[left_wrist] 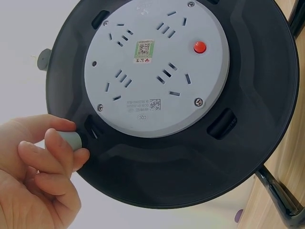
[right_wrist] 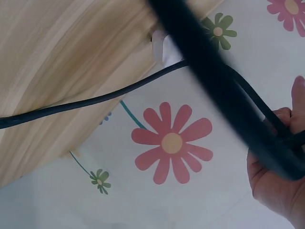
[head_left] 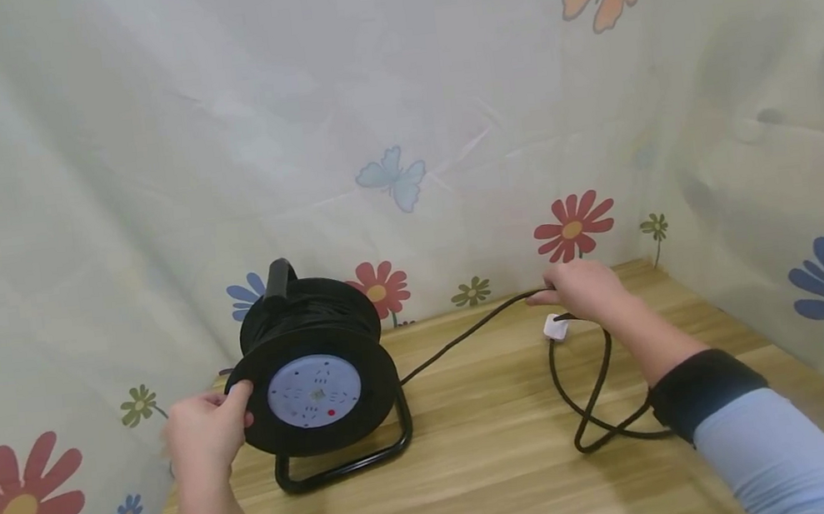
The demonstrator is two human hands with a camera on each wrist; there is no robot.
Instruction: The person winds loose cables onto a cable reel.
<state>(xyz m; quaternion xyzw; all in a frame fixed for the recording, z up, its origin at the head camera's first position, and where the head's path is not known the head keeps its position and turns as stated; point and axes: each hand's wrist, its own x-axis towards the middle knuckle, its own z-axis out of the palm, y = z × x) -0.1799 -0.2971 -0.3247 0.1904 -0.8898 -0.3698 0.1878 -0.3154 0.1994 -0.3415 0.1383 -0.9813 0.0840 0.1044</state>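
Note:
A black cable reel stands on its tubular frame, its pale socket panel with a red button facing me. At the rim of the front flange, my left hand pinches a small grey-green knob between thumb and fingers. From the reel the black cable runs rightward, raised off the table, to my right hand, whose fingers grip it. Below that hand are a white plug and a loose loop of cable. In the right wrist view the cable crosses close to the camera, blurred.
The wood-grain table meets a flower-and-butterfly printed curtain at the back and sides. A carrying handle rises from the top of the reel. The frame's front bar rests on the table.

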